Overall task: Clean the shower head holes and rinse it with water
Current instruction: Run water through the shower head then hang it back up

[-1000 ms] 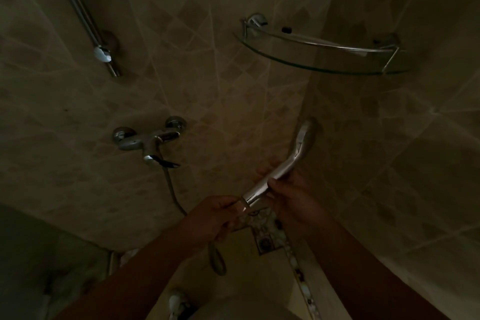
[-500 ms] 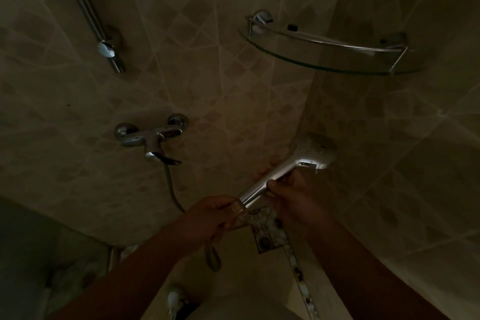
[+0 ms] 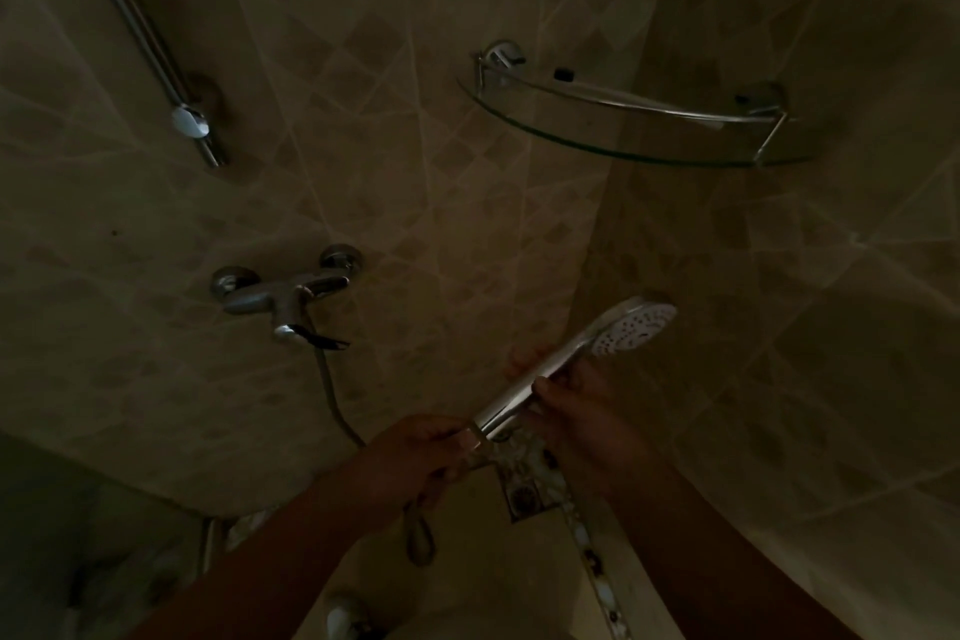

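Observation:
A chrome hand shower head [image 3: 631, 330] points up and to the right, its white face with several small holes turned toward me. My right hand [image 3: 582, 405] grips the middle of its handle. My left hand [image 3: 421, 452] holds the handle's lower end where the hose [image 3: 332, 395] joins. The hose runs from there up to the chrome mixer tap [image 3: 283, 294] on the tiled wall and loops below my left hand.
A glass corner shelf [image 3: 623, 140] with a chrome rail hangs above right. A chrome riser bar [image 3: 150, 42] with a bracket is fixed to the wall at upper left. A floor drain [image 3: 522, 496] lies below my hands. The light is dim.
The shower head has turned in my hands, from edge-on to its holed face showing toward me. Both hands kept their hold on the handle.

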